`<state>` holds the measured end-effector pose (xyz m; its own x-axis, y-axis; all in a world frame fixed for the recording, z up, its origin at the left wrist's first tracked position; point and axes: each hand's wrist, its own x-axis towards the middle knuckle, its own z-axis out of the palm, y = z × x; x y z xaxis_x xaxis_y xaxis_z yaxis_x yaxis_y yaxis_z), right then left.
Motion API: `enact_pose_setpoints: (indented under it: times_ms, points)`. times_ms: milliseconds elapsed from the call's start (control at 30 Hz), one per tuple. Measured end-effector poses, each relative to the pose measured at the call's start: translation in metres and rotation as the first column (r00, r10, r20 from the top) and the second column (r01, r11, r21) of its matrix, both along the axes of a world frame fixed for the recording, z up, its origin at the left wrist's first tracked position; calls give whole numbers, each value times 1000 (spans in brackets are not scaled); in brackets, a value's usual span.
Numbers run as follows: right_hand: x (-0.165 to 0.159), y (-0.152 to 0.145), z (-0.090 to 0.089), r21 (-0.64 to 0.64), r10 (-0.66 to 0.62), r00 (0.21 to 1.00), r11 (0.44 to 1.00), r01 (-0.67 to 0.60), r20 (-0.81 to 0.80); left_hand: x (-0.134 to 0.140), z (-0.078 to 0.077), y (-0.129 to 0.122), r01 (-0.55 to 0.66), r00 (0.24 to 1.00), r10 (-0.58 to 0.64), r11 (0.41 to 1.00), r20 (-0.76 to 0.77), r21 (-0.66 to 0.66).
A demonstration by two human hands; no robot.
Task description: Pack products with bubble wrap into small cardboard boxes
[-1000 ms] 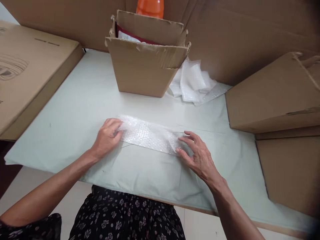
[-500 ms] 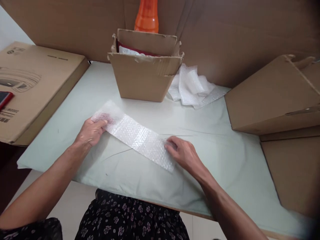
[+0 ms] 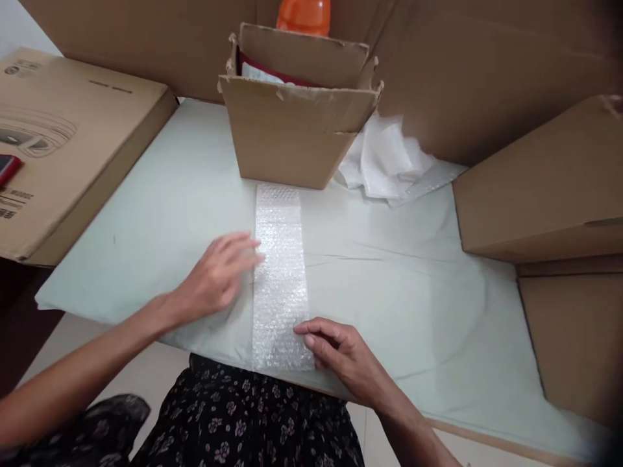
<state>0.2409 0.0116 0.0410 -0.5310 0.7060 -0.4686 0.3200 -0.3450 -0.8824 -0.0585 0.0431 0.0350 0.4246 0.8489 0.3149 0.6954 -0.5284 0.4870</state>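
A long strip of bubble wrap (image 3: 280,272) lies flat on the pale green cloth, running from the cardboard box (image 3: 296,133) to the table's front edge. My left hand (image 3: 217,275) is beside its left edge, fingers stretched out and slightly blurred, holding nothing. At the strip's lower right edge, my right hand (image 3: 335,350) has thumb and index finger close together on the wrap. The other fingers of that hand are curled and partly hidden.
Crumpled bubble wrap (image 3: 389,159) lies right of the open box, with an orange bottle (image 3: 304,16) behind it. A flat carton (image 3: 87,155) with a red-edged phone (image 3: 8,167) is at left. More cardboard boxes (image 3: 540,188) stand at right.
The bubble wrap strip has turned from slanting to pointing straight away from me and now lies flat. My left hand has let go of its end; my right hand has come nearer me.
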Motion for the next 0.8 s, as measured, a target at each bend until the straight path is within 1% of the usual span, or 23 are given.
enact_pose_setpoints:
  times_ms: [67, 100, 133, 167, 200, 233, 267, 300, 333, 367, 400, 433, 467, 500, 533, 567, 600, 633, 667, 700, 733, 767, 800]
  points:
    - [-4, 5, 2, -141, -102, 987, 986, 84, -127, 2, 1, -44, 91, 995, -93, 992, -18, -84]
    - [-7, 8, 3, -190, -157, 972, 974, 123, -174, 6, 2, -59, 109, 994, -108, 986, 11, -129]
    - [-11, 11, 4, -224, -211, 954, 961, 163, -212, 11, 2, -67, 117, 992, -108, 982, 65, -151]
    - [-15, 14, 5, -247, -261, 934, 948, 200, -245, 18, 1, -70, 111, 987, -90, 982, 133, -155]
    - [-18, 18, 6, -262, -306, 912, 936, 235, -274, 24, 1, -67, 78, 978, -46, 984, 201, -157]
    - [-21, 21, 7, -267, -341, 891, 927, 265, -299, 29, 0, -59, 20, 967, 26, 984, 255, -176]
    - [-23, 25, 8, -255, -364, 877, 922, 291, -315, 33, 0, -48, -59, 951, 122, 974, 284, -220]
    - [-24, 27, 8, -215, -377, 871, 922, 321, -317, 34, 0, -36, -145, 932, 228, 948, 282, -285]
    - [-23, 30, 8, -137, -374, 878, 927, 348, -301, 34, 0, -24, -224, 912, 324, 907, 251, -357]
    - [-22, 32, 8, -14, -356, 897, 931, 365, -263, 33, -1, -12, -285, 896, 395, 862, 202, -419]
    - [-20, 33, 7, 148, -324, 924, 923, 356, -204, 31, -2, -3, -324, 888, 431, 831, 157, -451]
    - [-18, 35, 6, 332, -283, 951, 891, 309, -124, 29, -5, 5, -346, 888, 443, 822, 125, -453]
    - [-17, 37, 3, 514, -236, 971, 829, 219, -33, 28, -8, 10, -359, 892, 441, 825, 101, -437]
    - [-17, 39, 1, 665, -183, 981, 741, 94, 66, 27, -12, 13, -367, 897, 434, 835, 83, -409]
    - [-19, 41, -3, 769, -129, 977, 637, -47, 167, 27, -15, 15, -373, 902, 427, 849, 70, -375]
    - [-21, 44, -7, 826, -78, 961, 532, -186, 266, 27, -19, 15, -379, 905, 422, 860, 57, -340]
    - [-25, 48, -10, 845, -37, 933, 439, -306, 357, 28, -21, 14, -389, 906, 421, 870, 46, -302]
    - [-30, 51, -14, 843, -13, 903, 364, -396, 430, 28, -23, 13, -401, 905, 424, 879, 40, -258]
    - [-34, 54, -17, 833, -4, 877, 315, -455, 481, 28, -23, 10, -414, 901, 431, 887, 46, -207]
    - [-38, 57, -19, 826, -9, 862, 291, -482, 507, 28, -22, 5, -424, 897, 437, 894, 67, -148]
    - [-41, 58, -19, 826, -15, 860, 287, -485, 510, 27, -21, 0, -421, 898, 428, 903, 97, -89]
    - [-43, 59, -17, 829, -15, 867, 301, -472, 499, 26, -18, -8, -400, 907, 402, 916, 128, -40]
    - [-44, 59, -15, 828, -5, 876, 330, -453, 482, 25, -16, -16, -359, 923, 356, 933, 148, -8]
